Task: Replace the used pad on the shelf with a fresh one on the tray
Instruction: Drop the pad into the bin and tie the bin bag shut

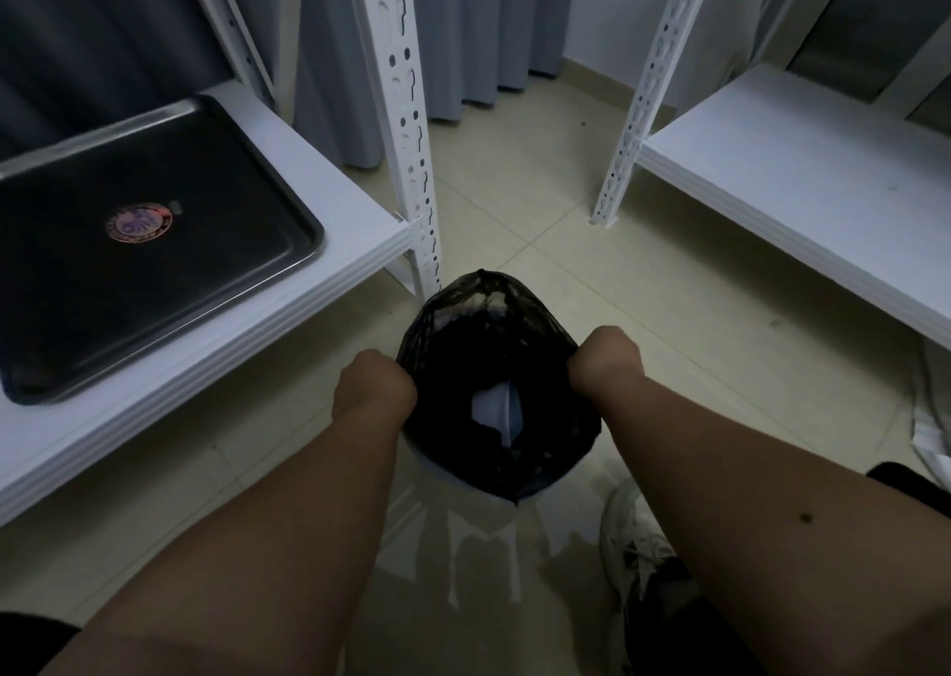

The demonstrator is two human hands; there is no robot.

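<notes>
At nine o'clock of the view we see the white shelf (pixel 329 263), its board carrying a dark metal tray (pixel 216 274) that lies flat and bare but for a round sticker (pixel 139 224) near its middle. At three o'clock stands a second white shelf (pixel 803 202), well apart across the tiled floor (pixel 540 222). At six o'clock, between the two, sits a bin lined with a black bag (pixel 494 346). Our left hand (pixel 373 392) clenches the bag's rim at its nine o'clock, and our right hand (pixel 607 364) clenches the rim at its three o'clock, both grips closed on the plastic. Deep inside the bag lies a folded white pad (pixel 496 410).
</notes>
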